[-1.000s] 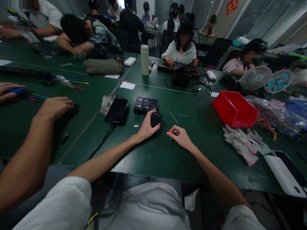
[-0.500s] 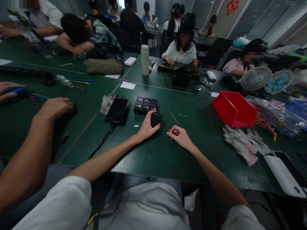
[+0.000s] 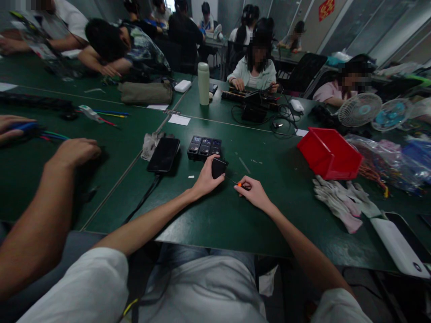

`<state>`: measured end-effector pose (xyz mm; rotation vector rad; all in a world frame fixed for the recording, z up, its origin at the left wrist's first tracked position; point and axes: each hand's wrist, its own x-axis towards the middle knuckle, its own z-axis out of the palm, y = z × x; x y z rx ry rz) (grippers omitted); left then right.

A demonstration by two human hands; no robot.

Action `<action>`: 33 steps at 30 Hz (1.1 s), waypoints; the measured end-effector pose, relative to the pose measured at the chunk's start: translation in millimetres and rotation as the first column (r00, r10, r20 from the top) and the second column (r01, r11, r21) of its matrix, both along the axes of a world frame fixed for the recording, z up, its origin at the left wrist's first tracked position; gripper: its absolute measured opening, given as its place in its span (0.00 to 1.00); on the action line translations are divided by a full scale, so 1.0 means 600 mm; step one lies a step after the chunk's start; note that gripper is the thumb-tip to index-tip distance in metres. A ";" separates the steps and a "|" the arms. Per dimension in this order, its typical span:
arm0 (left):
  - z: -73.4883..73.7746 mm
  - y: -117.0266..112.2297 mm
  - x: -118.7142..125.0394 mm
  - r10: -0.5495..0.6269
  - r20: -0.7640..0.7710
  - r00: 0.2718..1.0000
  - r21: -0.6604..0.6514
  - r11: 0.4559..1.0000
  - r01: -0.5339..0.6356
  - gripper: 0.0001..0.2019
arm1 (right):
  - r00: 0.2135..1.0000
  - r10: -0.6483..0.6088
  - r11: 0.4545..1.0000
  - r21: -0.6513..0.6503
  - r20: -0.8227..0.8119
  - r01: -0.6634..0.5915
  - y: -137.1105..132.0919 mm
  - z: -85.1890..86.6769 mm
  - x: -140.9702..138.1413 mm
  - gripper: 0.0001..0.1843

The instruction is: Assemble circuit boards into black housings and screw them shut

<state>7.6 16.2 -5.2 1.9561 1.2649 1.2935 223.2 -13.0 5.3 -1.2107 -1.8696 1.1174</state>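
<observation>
On the green table (image 3: 202,220), the left hand (image 3: 205,178) grips a black box (image 3: 218,168) near dark modules (image 3: 204,147); the right hand (image 3: 252,193) pinches a thin-shafted tool (image 3: 239,184) aimed at it. Neither has shifted, suggesting steady work.

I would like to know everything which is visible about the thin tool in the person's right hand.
The thin tool looks like a small screwdriver, with a bright orange part at the front of a dark handle, probably plastic. The right hand grips it above the green table, and the fingers hide part of the handle. A slim, metal-looking shaft points left and slightly away from the person, toward the black block. Whether its tip touches that block is too small to tell.
</observation>
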 end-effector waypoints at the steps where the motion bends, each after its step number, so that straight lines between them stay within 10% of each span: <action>1: 0.000 0.000 0.000 0.001 0.000 1.000 0.000 1.000 -0.001 0.30 | 1.000 0.000 1.000 0.001 0.006 0.000 0.000 0.000 0.000 0.14; 33: 0.000 0.001 0.000 -0.010 0.008 1.000 -0.003 1.000 0.010 0.30 | 0.999 -0.006 1.000 0.030 0.042 0.005 -0.002 -0.002 0.000 0.14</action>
